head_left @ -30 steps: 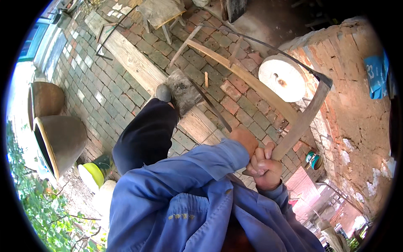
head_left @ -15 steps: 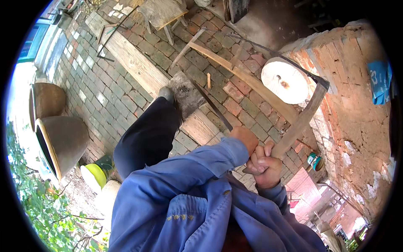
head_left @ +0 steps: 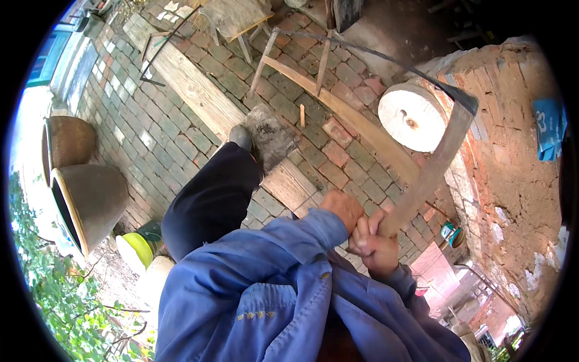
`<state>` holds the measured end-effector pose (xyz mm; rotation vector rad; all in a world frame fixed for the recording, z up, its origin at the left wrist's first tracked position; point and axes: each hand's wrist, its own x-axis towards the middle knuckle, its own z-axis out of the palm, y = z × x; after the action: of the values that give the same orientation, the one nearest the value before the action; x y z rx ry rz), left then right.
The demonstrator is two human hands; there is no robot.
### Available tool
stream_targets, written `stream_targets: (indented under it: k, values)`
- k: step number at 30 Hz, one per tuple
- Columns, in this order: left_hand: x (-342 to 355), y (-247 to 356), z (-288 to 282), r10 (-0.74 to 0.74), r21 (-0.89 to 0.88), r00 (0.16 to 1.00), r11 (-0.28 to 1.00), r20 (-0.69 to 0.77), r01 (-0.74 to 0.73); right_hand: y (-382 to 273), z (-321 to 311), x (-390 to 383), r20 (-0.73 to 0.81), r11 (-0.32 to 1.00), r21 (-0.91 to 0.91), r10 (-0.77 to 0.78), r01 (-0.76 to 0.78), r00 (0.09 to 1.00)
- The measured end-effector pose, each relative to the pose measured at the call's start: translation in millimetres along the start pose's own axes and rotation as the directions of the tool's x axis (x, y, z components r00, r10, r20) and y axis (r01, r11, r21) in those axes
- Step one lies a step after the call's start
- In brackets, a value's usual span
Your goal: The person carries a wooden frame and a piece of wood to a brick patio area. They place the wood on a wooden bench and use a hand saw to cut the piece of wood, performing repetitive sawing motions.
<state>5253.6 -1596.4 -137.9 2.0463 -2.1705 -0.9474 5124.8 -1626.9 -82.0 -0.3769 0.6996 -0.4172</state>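
Observation:
A wooden frame saw (head_left: 350,113) spans the space ahead and right of me, with a dark cord along its far side. My right hand (head_left: 375,244) is wrapped round the lower end of its near wooden arm. Just left of it, my left hand (head_left: 342,208) is closed at the same end of the saw; what lies inside its fingers is mostly hidden. The blade cannot be made out. A dark weathered board (head_left: 269,137) lies across a long pale plank (head_left: 193,84), with my shoe (head_left: 240,137) pressed against it.
A round white stone (head_left: 412,117) sits beside a crumbling brick wall (head_left: 494,127) on the right. Large brown pots (head_left: 99,202) and a lime-green container (head_left: 134,250) stand left. A small wooden stool (head_left: 235,18) is at the back. A wood sliver (head_left: 302,114) lies on the brick paving.
Both hands have shifted slightly left and toward me with the saw. Its corded side has swung farther away, and the dark blade, seen before, no longer shows.

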Motion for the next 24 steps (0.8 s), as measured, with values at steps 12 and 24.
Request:
stream_targets:
  k: [12,24]
  values:
    - [-2,0,-8,-0.002,-0.08,0.999,0.997,0.044,0.006,0,-1,-2,0.028,0.999,0.02,0.025,-0.025,0.999]
    - [14,-41,10,-0.078,-0.083,0.995,0.993,0.059,0.083,15,-1,38,0.015,0.999,-0.017,0.046,-0.046,0.999]
